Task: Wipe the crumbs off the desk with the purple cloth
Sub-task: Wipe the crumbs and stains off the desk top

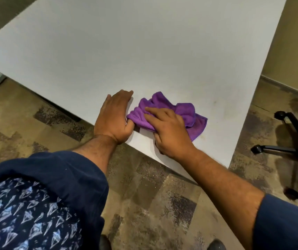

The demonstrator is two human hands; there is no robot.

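Note:
A crumpled purple cloth (184,112) lies on the white desk (144,51) close to its near edge. My right hand (170,129) presses flat on the cloth's left part, fingers spread and pointing left. My left hand (114,117) stands on its edge just left of the cloth, cupped at the desk's near edge, its thumb touching the cloth's corner. No crumbs can be made out on the desk; a few faint specks show right of the cloth.
A black office chair base with castors (292,150) stands on the floor to the right of the desk. Patterned brown carpet (153,195) runs under the near edge. A wall (292,42) rises at the far right.

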